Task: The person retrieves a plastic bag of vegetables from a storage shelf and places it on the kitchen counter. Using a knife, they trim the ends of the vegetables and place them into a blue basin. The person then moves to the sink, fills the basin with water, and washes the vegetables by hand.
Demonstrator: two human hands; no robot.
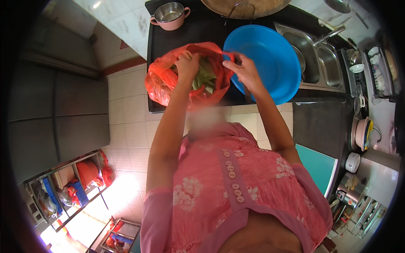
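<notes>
A red plastic bag (pixel 163 85) sits with its mouth spread on the black countertop (pixel 202 20). Green leafy vegetables (pixel 204 76) show inside it. My left hand (pixel 189 64) is at the bag's mouth with its fingers curled over the greens; what lies between those fingers is hidden. At the bag's right side, my right hand (pixel 246 72) pinches the red film between thumb and fingers. Just beyond that hand stands a large blue plastic basin (pixel 269 60), nothing visible in it. My right wrist passes in front of the basin's near left rim.
A pink two-handled pot (pixel 171 22) stands at the back left, and a large wok (pixel 246 8) at the back. Right of the basin is a steel double sink (pixel 310 57) with a faucet (pixel 330 34). Dishes (pixel 357 68) fill a rack farther right. Tiled floor (pixel 128 104) lies left.
</notes>
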